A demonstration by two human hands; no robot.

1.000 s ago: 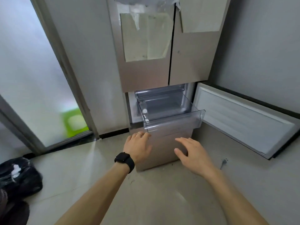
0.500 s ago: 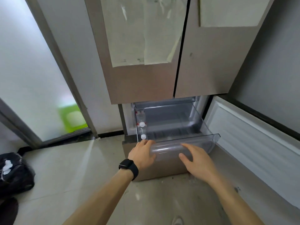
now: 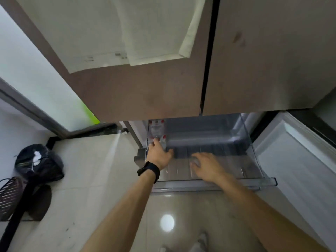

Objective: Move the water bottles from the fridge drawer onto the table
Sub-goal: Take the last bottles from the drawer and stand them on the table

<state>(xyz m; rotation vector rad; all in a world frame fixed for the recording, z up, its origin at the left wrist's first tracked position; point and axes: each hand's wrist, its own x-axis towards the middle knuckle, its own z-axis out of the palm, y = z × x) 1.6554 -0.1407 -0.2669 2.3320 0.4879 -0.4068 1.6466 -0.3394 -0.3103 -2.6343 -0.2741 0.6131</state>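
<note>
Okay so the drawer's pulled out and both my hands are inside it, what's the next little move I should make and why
Probably close the left hand around the nearest water bottle and lift it out. The clear drawer is pulled open, the bottles lie along its left wall, and that hand's fingertips are already at them without a visible grasp. The right hand hovers open over bare drawer floor, holding nothing.

We list a clear, glossy plastic fridge drawer (image 3: 251,150), brushed matt metal fridge doors (image 3: 263,57) bearing pale paper sheets (image 3: 145,30), clear plastic water bottles (image 3: 157,130) at far left, and glossy, smooth floor tiles (image 3: 94,179).
</note>
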